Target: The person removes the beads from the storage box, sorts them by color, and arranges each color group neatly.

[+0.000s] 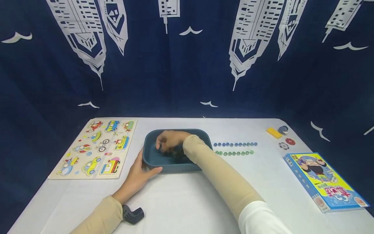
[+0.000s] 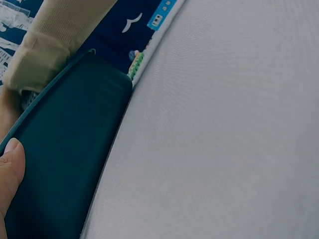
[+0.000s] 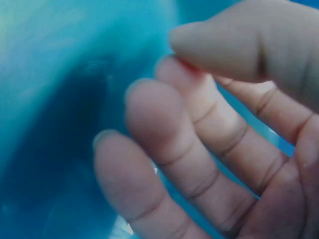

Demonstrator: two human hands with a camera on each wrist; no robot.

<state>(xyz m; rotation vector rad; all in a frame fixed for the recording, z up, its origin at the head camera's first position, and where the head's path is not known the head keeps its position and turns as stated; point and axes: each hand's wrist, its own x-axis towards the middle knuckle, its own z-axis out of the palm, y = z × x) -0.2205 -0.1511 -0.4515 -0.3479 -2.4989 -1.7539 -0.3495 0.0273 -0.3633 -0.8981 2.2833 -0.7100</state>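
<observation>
A dark teal plastic bin stands at the middle of the table. My left hand holds its near left corner, fingers along the left side and thumb against the front wall. In the left wrist view that thumb lies just below the rim. My right hand reaches down inside the bin with bent fingers. The right wrist view shows its thumb and a fingertip together, with a reddish spot between them; I cannot tell whether they pinch something small. Dark shapes below the hand are blurred, and the sleeve hides part of the bin.
Right of the bin run a row of blue glass marbles and one of green marbles. A wooden vehicle puzzle board lies left. Far right are a boxed game, a yellow block and poker chips.
</observation>
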